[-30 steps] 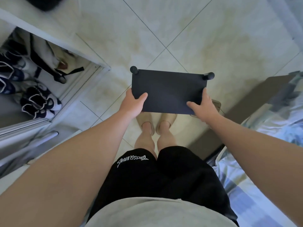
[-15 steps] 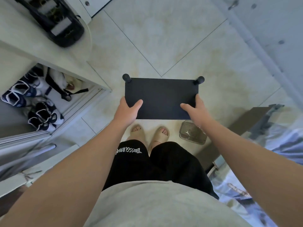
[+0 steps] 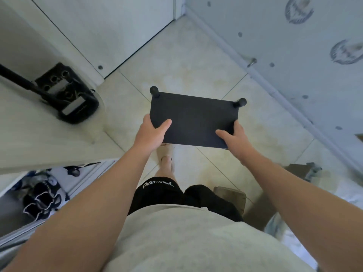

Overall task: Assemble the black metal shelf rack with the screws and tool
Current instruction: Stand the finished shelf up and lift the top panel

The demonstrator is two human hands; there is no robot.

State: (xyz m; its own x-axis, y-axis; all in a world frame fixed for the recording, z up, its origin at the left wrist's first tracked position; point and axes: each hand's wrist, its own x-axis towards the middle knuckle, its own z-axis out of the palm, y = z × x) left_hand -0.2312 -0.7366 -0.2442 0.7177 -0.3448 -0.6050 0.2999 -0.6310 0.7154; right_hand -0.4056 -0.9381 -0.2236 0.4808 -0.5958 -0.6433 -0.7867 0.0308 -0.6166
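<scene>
The left hand [image 3: 152,132] grips the near left corner of the black shelf rack [image 3: 194,118], thumb laid flat over the top panel and the other fingers tucked under the edge, out of sight. The right hand [image 3: 233,138] clamps the near right corner the same way, thumb on top. Held between them, the rack hangs level at the centre of the frame, above the tiled floor [image 3: 182,55] and clear of it. Two round black caps [image 3: 154,91] stand out at its far corners. What lies beneath the panel is hidden.

A slippered foot [image 3: 167,152] shows just below the rack. At upper left a pale surface [image 3: 29,124] carries a black device [image 3: 66,95]; shoes [image 3: 39,201] sit at lower left.

No screws or tool are in view, so fastening looks finished or paused. What seems left is setting the rack down; how tight its joints are cannot be told.
</scene>
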